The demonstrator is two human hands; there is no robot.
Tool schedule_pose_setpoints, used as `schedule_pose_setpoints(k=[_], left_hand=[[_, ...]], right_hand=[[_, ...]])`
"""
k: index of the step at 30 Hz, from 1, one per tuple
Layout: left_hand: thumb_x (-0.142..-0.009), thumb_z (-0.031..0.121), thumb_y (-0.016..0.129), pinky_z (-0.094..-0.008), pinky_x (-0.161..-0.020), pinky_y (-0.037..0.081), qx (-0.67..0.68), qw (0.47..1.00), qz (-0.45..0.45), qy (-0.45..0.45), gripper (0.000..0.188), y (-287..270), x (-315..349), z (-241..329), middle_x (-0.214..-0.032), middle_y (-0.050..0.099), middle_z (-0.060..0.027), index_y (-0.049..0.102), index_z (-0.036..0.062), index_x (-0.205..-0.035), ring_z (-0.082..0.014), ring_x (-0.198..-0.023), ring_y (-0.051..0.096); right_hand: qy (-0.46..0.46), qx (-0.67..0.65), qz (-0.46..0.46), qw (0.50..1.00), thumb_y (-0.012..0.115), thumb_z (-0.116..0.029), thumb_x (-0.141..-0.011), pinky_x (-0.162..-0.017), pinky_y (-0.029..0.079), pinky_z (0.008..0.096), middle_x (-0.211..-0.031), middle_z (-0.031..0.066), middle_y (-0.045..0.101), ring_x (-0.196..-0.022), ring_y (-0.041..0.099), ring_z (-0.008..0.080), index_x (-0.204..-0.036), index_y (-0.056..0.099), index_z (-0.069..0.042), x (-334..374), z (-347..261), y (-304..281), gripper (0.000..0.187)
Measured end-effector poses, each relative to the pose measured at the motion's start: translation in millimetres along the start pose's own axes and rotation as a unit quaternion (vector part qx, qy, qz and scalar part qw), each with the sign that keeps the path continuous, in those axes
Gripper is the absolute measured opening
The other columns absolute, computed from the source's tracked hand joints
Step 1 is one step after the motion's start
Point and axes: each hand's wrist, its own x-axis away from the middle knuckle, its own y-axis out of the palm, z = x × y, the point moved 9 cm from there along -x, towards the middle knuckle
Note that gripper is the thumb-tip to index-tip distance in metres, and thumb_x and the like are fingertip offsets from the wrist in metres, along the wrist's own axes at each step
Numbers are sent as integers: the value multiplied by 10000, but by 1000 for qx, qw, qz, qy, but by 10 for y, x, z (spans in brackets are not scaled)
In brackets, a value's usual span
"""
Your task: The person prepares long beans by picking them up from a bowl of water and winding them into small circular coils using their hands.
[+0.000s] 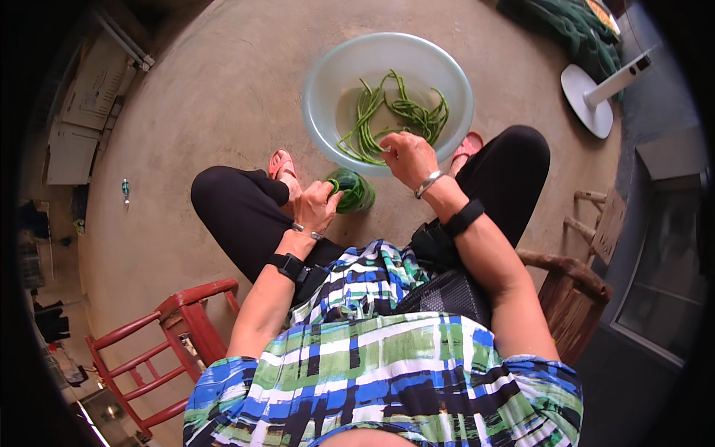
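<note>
Left hand: fingers pinched at the jar, hold unclear; a sideways push could tip it.
Right hand: fingers narrow, hold unclear, over the basin.
Beans: tangled in the basin; one tug could spill several.

Smooth, semi-translucent plastic with a soft sheen is seen in the basin; a faintly bumpy, low-gloss skin is shown by the green beans. Glossy, see-through walls are noted on the green container, glass or plastic not distinguished. The floor is finished matt, concrete-like, slightly mottled. Polished metal is seen in the silver bangle. Soft printed cloth is noted in the shirt, matt dark fabric in the trousers. The red chair is coated in glossy paint; rougher, worn wood is shown by the brown chair. The white stand is smoothly finished.
</note>
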Motion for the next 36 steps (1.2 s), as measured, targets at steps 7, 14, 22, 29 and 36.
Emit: schedule_pose_setpoints(k=[7, 14, 22, 29, 36], left_hand=[[-733, 161, 696, -377, -529, 453, 43, 994, 102, 12, 145, -326, -38, 114, -670, 542, -105, 591, 64, -760, -301, -588, 564], [-756, 245, 662, -444, -613, 487, 55, 993, -65, -80, 257, 116, -20, -69, -773, 621, -141, 557, 86, -928, -354, -724, 618], [-738, 205, 660, -420, -635, 488, 112, 987, -37, -113, 247, 130, -29, -61, -819, 635, -154, 613, 63, -934, -342, -735, 614], [-736, 184, 651, -408, -613, 486, 132, 982, -9, -135, 179, 96, -56, -87, -796, 636, -132, 621, 61, -863, -331, -714, 613], [-736, 171, 649, -402, -594, 480, 143, 980, 9, -140, 148, 96, -49, -110, -759, 631, -126, 621, 63, -834, -327, -691, 611]], right_hand=[[10, 6, 7, 1000, 652, -142, -728, -668, 495, 384, -794, 96, 622, -758, 620, 291, -841, 665, -103, -93, 173, -24, 120], [15, 36, -48, 998, 630, -146, -730, -662, 505, 371, -743, 111, 651, -734, 636, 295, -814, 685, -92, -224, 276, 165, 114], [43, 62, -178, 981, 640, -118, -696, -684, 512, 336, -751, 134, 662, -733, 652, 274, -820, 690, -51, -504, 416, 279, 150], [90, 173, -332, 923, 683, -194, -719, -768, 510, 374, -871, 177, 664, -857, 640, 310, -879, 696, -73, -559, 769, 841, 202], [64, 228, -375, 896, 684, -218, -708, -751, 514, 378, -865, 142, 669, -853, 642, 302, -895, 710, -141, -510, 688, 982, 203]])
